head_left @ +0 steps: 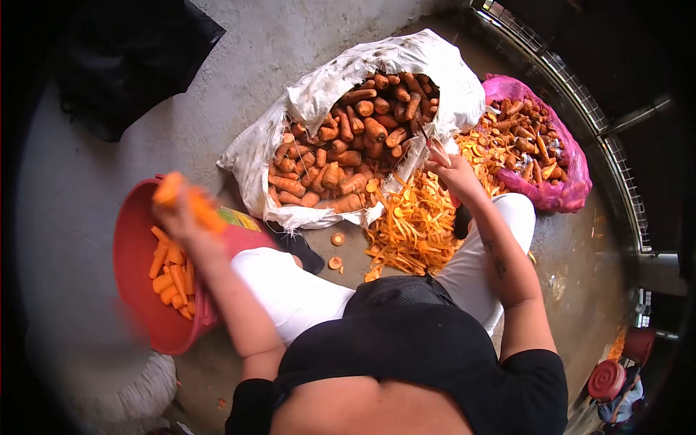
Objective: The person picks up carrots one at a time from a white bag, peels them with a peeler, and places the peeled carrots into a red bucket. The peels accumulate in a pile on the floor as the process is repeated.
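Note:
My left hand (176, 212) is over the red tub (134, 250) and grips a peeled orange carrot (190, 201), blurred by motion. Several peeled carrots (172, 272) lie inside that tub. My right hand (451, 170) reaches toward the open white sack (326, 80) full of unpeeled carrots (355, 145) and holds a thin peeler or knife (428, 140) near the sack's rim. A heap of orange peelings (413, 225) lies on the floor between my knees and the sack.
A pink bag (562, 192) with carrot scraps stands to the right. Two cut carrot ends (336, 250) lie on the grey concrete floor. A metal grate (580, 94) curves along the right edge. A dark bag (130, 58) sits at the top left.

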Tool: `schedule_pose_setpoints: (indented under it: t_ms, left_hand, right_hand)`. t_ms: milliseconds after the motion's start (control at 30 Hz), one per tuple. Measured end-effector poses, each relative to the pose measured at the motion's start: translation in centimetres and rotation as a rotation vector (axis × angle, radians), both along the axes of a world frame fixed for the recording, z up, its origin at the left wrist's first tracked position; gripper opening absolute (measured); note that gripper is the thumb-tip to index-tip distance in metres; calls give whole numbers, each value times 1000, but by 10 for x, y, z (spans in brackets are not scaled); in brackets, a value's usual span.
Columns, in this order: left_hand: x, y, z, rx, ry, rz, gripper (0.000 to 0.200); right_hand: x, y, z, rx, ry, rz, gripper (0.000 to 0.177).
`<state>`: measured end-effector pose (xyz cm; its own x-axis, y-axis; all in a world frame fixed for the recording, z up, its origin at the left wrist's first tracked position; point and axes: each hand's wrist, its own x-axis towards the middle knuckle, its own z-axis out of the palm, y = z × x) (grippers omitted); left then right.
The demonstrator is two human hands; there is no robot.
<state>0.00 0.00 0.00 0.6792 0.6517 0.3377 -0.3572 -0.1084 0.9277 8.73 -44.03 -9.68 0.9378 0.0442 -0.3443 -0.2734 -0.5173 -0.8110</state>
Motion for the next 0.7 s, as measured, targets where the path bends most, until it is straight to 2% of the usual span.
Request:
schedule_pose_setpoints:
  t_ms: [33, 100, 133, 167, 233, 333, 433, 533, 633, 700]
  left_hand:
    - [-7, 7, 26, 102, -32, 191, 47]
    - [-24, 54, 32, 335, 89, 476, 55]
    - [-31, 80, 36, 507, 233, 673, 61]
    - [-42, 109, 41, 848, 505, 937, 65]
    - [-53, 135, 45, 907, 805, 1144, 67]
    - [-64, 181, 38, 834, 1037, 1131, 55]
    - [-73, 259, 1, 847, 1558, 1190, 56]
    - [-62, 240, -8, 1042, 1502, 1419, 57]
    - [-24, 189, 5, 1142, 1437, 1268, 57]
    - [13, 152, 3, 1227, 1297, 1142, 52]
  right_hand:
    - [2, 4, 9, -62, -54, 52, 33]
    - [2, -11, 32, -279, 87, 169, 31]
    - [11, -17, 20, -268, 59, 182, 30]
    - [16, -20, 6, -251, 40, 197, 30]
    - [18, -20, -4, -295, -27, 181, 29]
    - [20, -20, -19, -399, -155, 206, 30]
    - [21, -12, -12, -434, -142, 191, 35]
    - [24, -4, -8, -551, -46, 201, 41]
    - [26, -2, -21, -633, -56, 233, 42]
    - [26, 0, -22, -682, -48, 289, 43]
